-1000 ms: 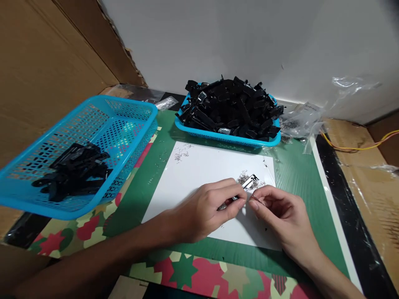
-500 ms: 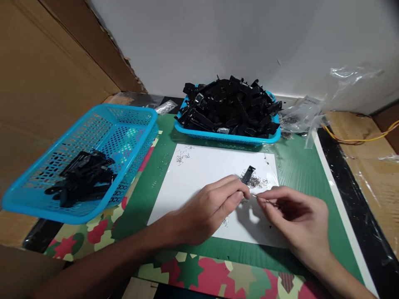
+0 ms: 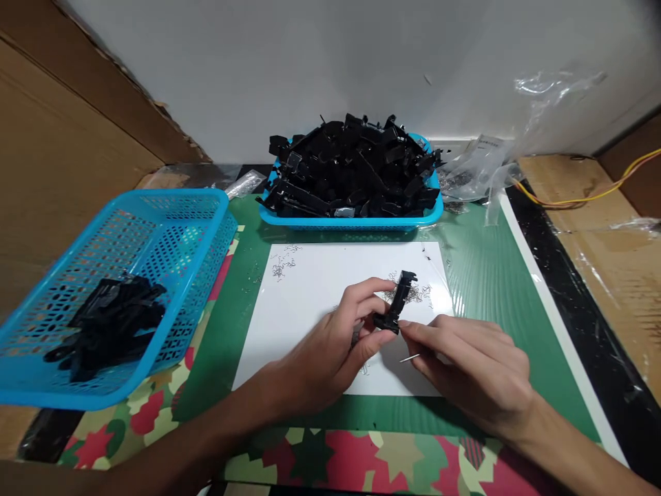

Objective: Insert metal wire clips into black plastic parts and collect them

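My left hand (image 3: 343, 341) grips a slim black plastic part (image 3: 400, 296) between thumb and fingers. The part is tilted, its narrow end pointing up and away over the white sheet. My right hand (image 3: 469, 362) is closed around a thin metal tool (image 3: 410, 357), whose pointed tip sticks out to the left below the index finger. The right index fingertip touches or nearly touches the lower end of the black part. Beneath the part lies a pile of tiny bent wire pieces (image 3: 426, 294) on the white sheet (image 3: 304, 324).
Behind the sheet stands a blue basket (image 3: 356, 222) heaped with black plastic parts (image 3: 356, 169). Another blue basket (image 3: 201, 275) at left holds fewer black parts (image 3: 111, 320). More wire pieces (image 3: 281, 265) lie at the sheet's far left corner. Clear plastic bags (image 3: 478, 169) sit at the back right.
The view has shifted. My left hand has opened out from a close grip and raised and turned the black part. My right hand has come up to its lower end, the tool tip now angled lower.
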Demonstrator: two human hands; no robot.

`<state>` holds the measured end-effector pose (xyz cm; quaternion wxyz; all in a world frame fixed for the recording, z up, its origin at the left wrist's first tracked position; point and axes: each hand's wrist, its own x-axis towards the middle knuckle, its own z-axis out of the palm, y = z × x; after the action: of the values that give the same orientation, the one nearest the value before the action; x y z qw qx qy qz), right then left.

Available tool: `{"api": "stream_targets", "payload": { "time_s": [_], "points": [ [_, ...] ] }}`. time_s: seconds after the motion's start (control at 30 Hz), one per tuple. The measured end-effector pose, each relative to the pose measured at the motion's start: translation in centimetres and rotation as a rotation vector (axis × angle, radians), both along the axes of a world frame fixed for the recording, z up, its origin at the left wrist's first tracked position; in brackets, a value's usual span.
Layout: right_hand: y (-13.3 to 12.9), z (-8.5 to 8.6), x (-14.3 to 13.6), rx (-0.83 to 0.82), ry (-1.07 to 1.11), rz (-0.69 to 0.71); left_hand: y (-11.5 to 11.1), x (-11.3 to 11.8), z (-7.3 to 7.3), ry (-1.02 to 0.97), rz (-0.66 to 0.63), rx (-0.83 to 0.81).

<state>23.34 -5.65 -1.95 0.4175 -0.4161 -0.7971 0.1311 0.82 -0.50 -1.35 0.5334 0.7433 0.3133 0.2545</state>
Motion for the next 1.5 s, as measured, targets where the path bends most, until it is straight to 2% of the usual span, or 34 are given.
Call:
{"api": "stream_targets", "payload": {
  "time_s": [0.23, 0.7, 0.9, 1.1, 1.23, 1.5],
  "points": [
    [0.2, 0.3, 0.1, 0.054, -0.050, 0.015, 0.1, -0.2, -0.1, 0.039, -0.007, 0.028],
    [0.3, 0.4, 0.2, 0.044, -0.080, 0.051, 0.2, -0.5, 0.0, 0.038, -0.022, 0.042],
    [0.3, 0.4, 0.2, -0.006, -0.034, 0.065, 0.5, -0.7, -0.3, 0.037, -0.104, 0.046],
    [0.5, 0.6, -0.1, 0.056, 0.011, 0.071, 0.3, -0.7, -0.3, 0.022, -0.131, 0.017],
    [0.7, 0.9, -0.2, 0.057, 0.005, 0.077, -0.1, -0.5, 0.2, 0.065, -0.114, -0.022],
    [0.2, 0.8, 1.1, 0.016, 0.013, 0.104, 0.0, -0.4, 2.4, 0.036, -0.125, -0.108]
  ]
}}
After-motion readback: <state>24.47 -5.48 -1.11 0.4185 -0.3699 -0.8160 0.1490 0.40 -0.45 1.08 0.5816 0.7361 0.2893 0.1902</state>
